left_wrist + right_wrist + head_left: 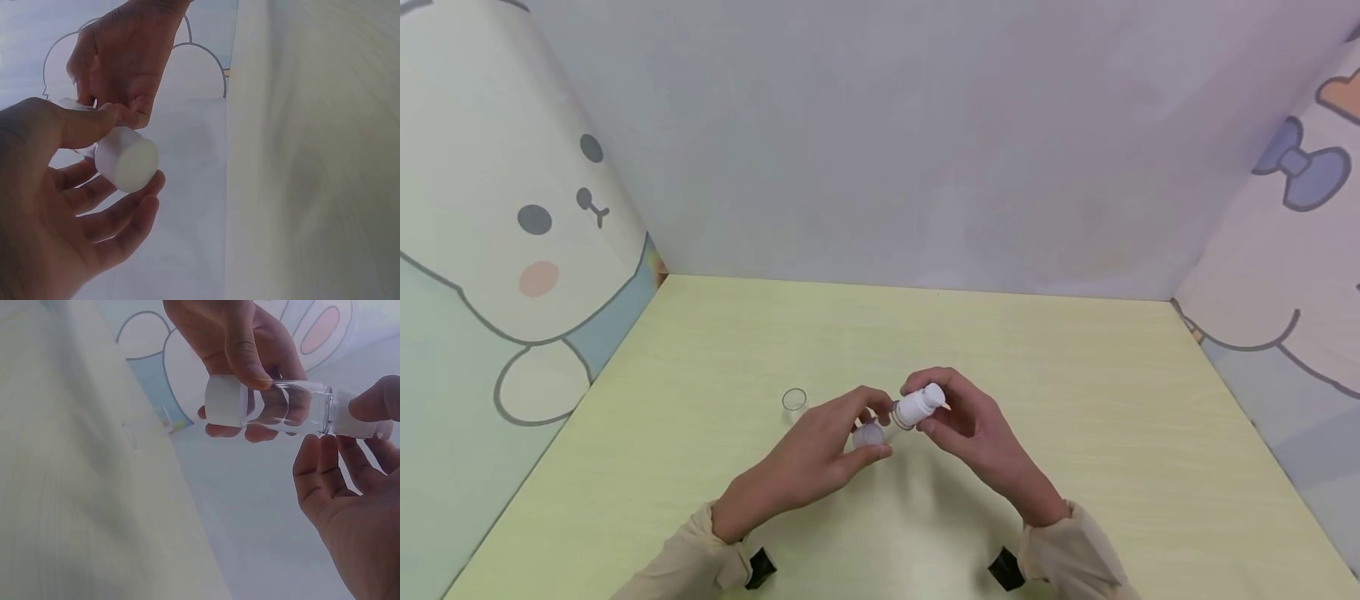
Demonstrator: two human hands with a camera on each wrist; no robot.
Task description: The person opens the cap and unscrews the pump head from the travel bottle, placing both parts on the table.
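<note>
Both hands hold a small clear pump bottle (290, 407) up over the table, lying nearly level in the right wrist view. My left hand (820, 442) grips the clear body near its white base (132, 161), thumb on one side and fingers on the other. At the other end, my right hand (966, 421) pinches the white pump top (917, 407) between thumb and fingers. The pump top sits against the bottle's neck. In the left wrist view the left thumb and the base hide most of the body.
On the pale yellow table (1075, 383), a small clear cap (794, 400) stands to the left of the hands. A plain wall (910, 150) rises behind the table, with cartoon-printed panels (535, 208) at the sides. Black wrist pieces (761, 568) show near the sleeves.
</note>
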